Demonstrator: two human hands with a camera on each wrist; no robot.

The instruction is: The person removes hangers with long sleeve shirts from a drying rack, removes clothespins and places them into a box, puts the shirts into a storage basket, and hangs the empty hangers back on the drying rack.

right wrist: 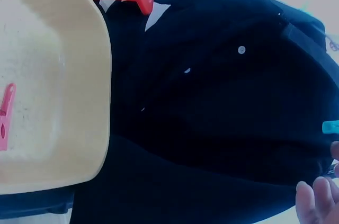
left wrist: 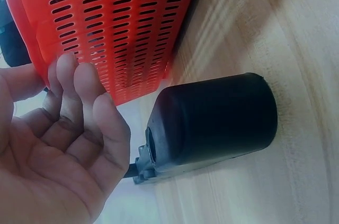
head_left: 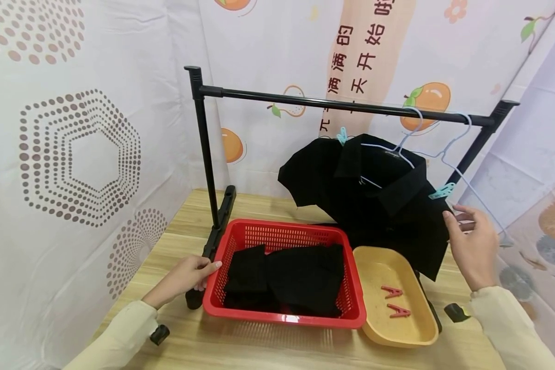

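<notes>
A red plastic basket (head_left: 284,319) holds folded black clothes (head_left: 300,280). My left hand (head_left: 191,276) is at its left rim, the thumb over the edge and the fingers curled against the outer wall, as the left wrist view also shows. A black collared shirt (head_left: 374,205) hangs from a blue hanger (head_left: 400,149) on the rack, with turquoise clothespins (head_left: 441,191) at both shoulders. My right hand (head_left: 474,244) is beside the shirt's right shoulder, just below one clothespin, its fingers loosely bent and thumb apart. Nothing shows between those fingers.
A black clothes rack (head_left: 305,100) spans the table. Another blue hanger (head_left: 472,187) hangs at its right end. A yellow tray (head_left: 374,272) with two red clothespins (head_left: 399,311) stands against the basket's right side. A black rack foot (left wrist: 222,118) lies near my left hand.
</notes>
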